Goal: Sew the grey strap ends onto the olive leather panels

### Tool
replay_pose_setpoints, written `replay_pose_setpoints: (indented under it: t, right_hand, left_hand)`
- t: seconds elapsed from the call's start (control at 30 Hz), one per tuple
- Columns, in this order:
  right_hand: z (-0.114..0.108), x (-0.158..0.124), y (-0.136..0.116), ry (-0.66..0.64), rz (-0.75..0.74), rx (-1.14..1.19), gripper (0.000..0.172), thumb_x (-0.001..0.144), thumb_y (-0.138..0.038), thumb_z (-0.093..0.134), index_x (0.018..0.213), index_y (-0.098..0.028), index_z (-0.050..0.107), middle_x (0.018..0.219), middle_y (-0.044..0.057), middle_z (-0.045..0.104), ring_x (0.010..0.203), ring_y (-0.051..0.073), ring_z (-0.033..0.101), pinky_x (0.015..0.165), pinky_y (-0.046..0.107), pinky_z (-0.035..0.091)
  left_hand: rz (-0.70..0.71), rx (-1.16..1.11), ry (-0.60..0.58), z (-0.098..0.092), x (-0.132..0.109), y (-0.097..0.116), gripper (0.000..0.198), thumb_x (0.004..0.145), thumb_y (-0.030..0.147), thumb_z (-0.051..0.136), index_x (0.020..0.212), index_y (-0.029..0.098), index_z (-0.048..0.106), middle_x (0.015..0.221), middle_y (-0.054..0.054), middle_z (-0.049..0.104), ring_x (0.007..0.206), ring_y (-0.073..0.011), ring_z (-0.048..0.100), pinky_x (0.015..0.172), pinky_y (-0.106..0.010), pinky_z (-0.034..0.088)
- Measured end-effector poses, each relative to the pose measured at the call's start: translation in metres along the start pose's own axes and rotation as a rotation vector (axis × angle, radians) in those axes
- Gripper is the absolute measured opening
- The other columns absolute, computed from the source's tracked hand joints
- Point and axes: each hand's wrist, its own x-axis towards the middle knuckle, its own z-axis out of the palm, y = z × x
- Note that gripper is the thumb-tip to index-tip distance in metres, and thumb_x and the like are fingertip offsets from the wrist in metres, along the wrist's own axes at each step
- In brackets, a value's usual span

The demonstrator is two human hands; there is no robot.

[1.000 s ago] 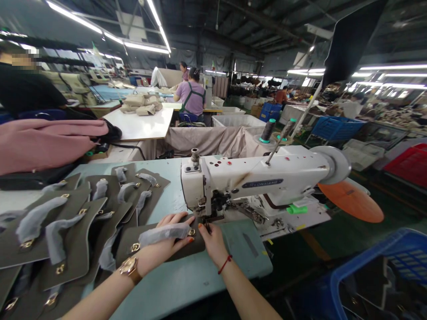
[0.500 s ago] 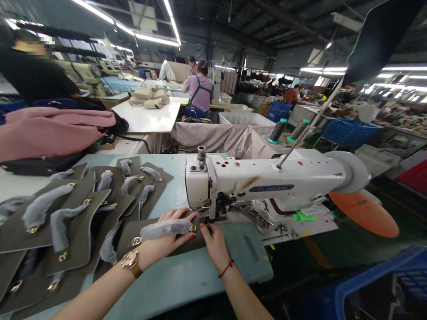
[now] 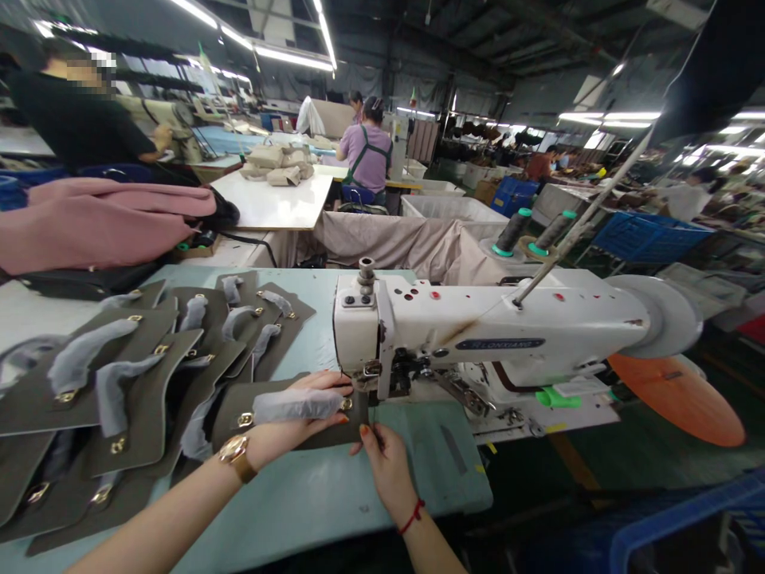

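A dark olive-grey bag panel (image 3: 280, 446) lies under the needle end of a white sewing machine (image 3: 442, 319). On it is a handle (image 3: 296, 406) in cloudy plastic wrap, with gold buckles at both ends. My left hand (image 3: 302, 426) lies flat on the panel, passing beneath the handle, fingers stretched toward the needle. Wrap and handle hide part of that hand. At the panel's lower right corner, my right hand (image 3: 386, 462) pinches the edge between thumb and finger. Its other fingers are curled and partly hidden.
Several similar panels (image 3: 135, 399) with wrapped handles overlap on the left of the pale green table (image 3: 287, 510). Thread cones (image 3: 512, 231) stand behind the machine. A blue crate (image 3: 633, 534) is at lower right. Pink cloth (image 3: 107, 215) lies at left; co-workers sit beyond.
My right hand has shifted slightly down along the panel's edge, away from the needle. My left hand stays on the panel. The whole view has swung slightly.
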Motion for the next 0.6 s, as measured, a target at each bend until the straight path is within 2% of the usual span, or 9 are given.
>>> replay_pose_setpoints:
  t: [0.17,0.43,0.53,0.6]
  right_hand:
    - [0.004,-0.001,0.001,0.040,0.019,-0.025,0.049,0.094,-0.047,0.042,0.060,-0.016,0.059,0.060,0.001,0.058,0.059,0.014,0.052,0.058,0.022,0.034]
    - [0.007,0.008,-0.003,0.051,0.064,0.126,0.045,0.089,-0.050,0.049,0.057,-0.018,0.050,0.048,-0.002,0.050,0.053,0.014,0.052,0.062,0.023,0.040]
    - [0.010,0.013,-0.001,0.068,0.103,0.201,0.044,0.086,-0.051,0.052,0.057,-0.018,0.050,0.045,-0.003,0.047,0.053,0.014,0.053,0.065,0.024,0.043]
    - [0.012,0.016,0.002,0.080,0.143,0.245,0.043,0.084,-0.053,0.054,0.059,-0.018,0.051,0.046,-0.003,0.047,0.049,0.012,0.049,0.057,0.023,0.042]
  left_hand:
    - [-0.030,-0.058,-0.061,-0.008,0.006,0.006,0.038,0.083,0.046,0.056,0.115,0.026,0.059,0.122,-0.004,0.058,0.111,-0.0215,0.054,0.097,-0.036,0.046]
    - [-0.046,-0.111,-0.074,-0.020,0.017,0.017,0.035,0.085,0.045,0.053,0.113,0.026,0.061,0.112,-0.004,0.062,0.103,-0.0209,0.058,0.092,-0.035,0.049]
    - [-0.051,-0.123,-0.065,-0.023,0.022,0.020,0.030,0.086,0.045,0.050,0.103,0.024,0.065,0.100,-0.003,0.066,0.091,-0.0196,0.061,0.083,-0.032,0.053]
    - [-0.049,-0.103,-0.048,-0.024,0.024,0.019,0.029,0.086,0.045,0.050,0.096,0.023,0.066,0.095,-0.003,0.067,0.086,-0.0190,0.061,0.080,-0.030,0.053]
